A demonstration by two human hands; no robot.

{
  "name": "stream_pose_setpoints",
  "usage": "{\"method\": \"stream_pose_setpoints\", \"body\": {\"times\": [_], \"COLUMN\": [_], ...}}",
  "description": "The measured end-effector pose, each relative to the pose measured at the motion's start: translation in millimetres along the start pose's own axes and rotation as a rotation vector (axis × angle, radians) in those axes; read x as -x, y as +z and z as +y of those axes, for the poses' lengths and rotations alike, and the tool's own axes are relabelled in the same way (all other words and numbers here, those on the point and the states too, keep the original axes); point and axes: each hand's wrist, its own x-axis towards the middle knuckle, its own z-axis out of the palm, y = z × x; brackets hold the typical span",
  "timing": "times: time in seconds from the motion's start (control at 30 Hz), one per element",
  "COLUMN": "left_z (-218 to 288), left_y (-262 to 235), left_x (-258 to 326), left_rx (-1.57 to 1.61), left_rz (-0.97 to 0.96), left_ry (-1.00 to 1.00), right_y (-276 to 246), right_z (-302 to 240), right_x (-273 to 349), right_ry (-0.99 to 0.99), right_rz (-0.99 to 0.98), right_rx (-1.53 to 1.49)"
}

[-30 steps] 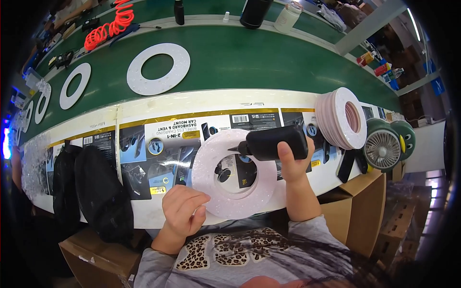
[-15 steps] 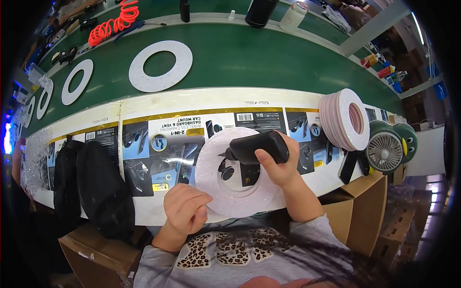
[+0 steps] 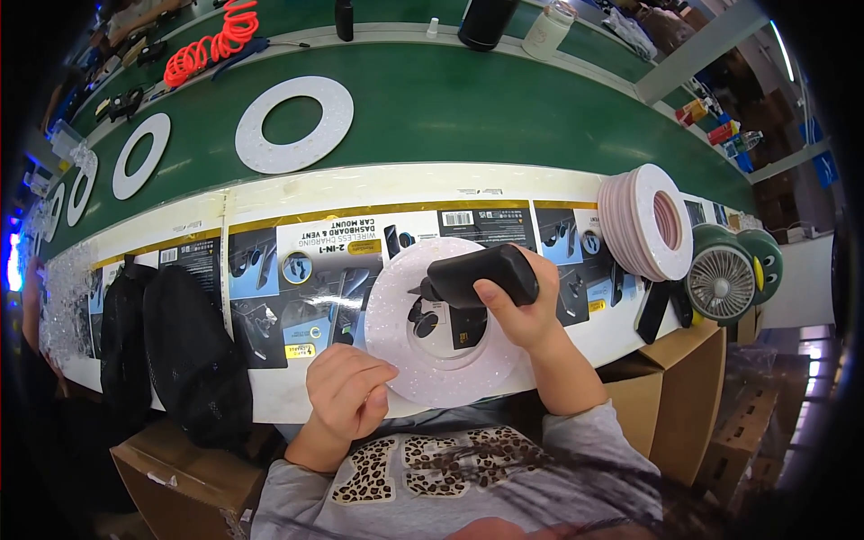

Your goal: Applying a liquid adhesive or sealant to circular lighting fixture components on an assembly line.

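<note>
Nearest, a grey top (image 3: 589, 459) fills the lower edge. The left hand (image 3: 346, 391) has its fingers curled, the index fingertip at the lower-left part of a speckled white ring (image 3: 450, 387); whether it pinches the ring or merely steadies it, I cannot tell. The right hand (image 3: 528, 304) is wrapped around a black squeeze bottle (image 3: 477, 277), thumb on the near side, nozzle pointing left. The ring lies flat on the worktop in front of the person, perhaps with another beneath it — a second edge shows inside the hole.

The step in hand looks like applying something from the bottle: the nozzle tip is over the ring's left band, close to the hole. Whether it touches, and whether any liquid is out, is too small to tell. From here, I judge the next move calls for a light, even squeeze, the tip guided along the band and clear of the hole, with the left fingers steadying the ring.

Under the ring are printed sheets (image 3: 328, 297). A black mesh bag (image 3: 193, 360) lies well to the left; to the right, a stack of rings (image 3: 625, 229) leans beside a small fan (image 3: 720, 283). Beyond, on a green surface (image 3: 450, 108), a loose ring (image 3: 250, 135) lies flat — farther still, a red coiled hose (image 3: 211, 49).
</note>
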Motion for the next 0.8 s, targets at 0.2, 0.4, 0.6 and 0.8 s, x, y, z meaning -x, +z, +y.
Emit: {"method": "stream_pose_setpoints", "body": {"times": [0.2,0.4,0.6,0.8], "left_z": [0.1,-1.1,-0.4,-0.7], "left_y": [1.5,0.9,-0.3,0.5], "left_x": [-1.8,-0.4,-0.3,-2.5], "left_rx": [0.007,0.003,0.012,0.024], "left_rz": [0.013,0.015,0.004,0.007], "left_ry": [0.014,0.020,0.009,0.032], "right_y": [-4.2,-4.7,-7.5,1.7], "right_z": [-2.9,-3.2,-2.3,1.6], "right_x": [-0.5,-1.0,0.9,-1.4], "right_ry": [0.044,0.069,0.116,0.128], "right_rz": [-0.009,-0.023,0.016,0.142], "right_rx": [0.037,0.044,-0.030,-0.181]}}
